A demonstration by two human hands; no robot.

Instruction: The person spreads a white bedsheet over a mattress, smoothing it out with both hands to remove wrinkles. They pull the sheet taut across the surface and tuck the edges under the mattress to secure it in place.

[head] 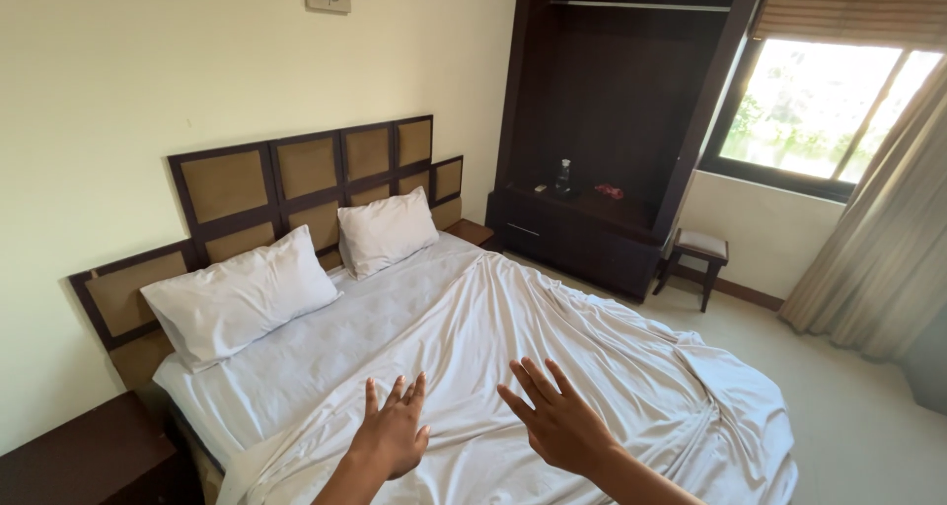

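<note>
Head view: both hands out over a bed [296, 367], palms down, nothing held. Left hand [393, 434] hovers with fingers [397, 392] spread and released, just above the loose white top sheet [552, 337]; can't tell if the palm touches the cloth. Right hand [557, 424] just beside it, fingers splayed and released too, over the same sheet. The sheet lies rumpled and skewed on the bed, running from near the pillows down to the foot, bunched and sliding off the corner on the window side; ridges and folds fan out beyond the hands. Two white pillows [242, 296] sit upright against the panelled headboard [296, 175], beyond the sheet. Past the bed, a dark wardrobe unit [612, 130], a small stool [698, 251] beside it, curtain [878, 239] at the window. Step in hand, by my read: spreading and smoothing the sheet, early on, since it's untidy. Next move calls for flat palms pressing outward from the middle, then tugging the bunched corner square.
</note>
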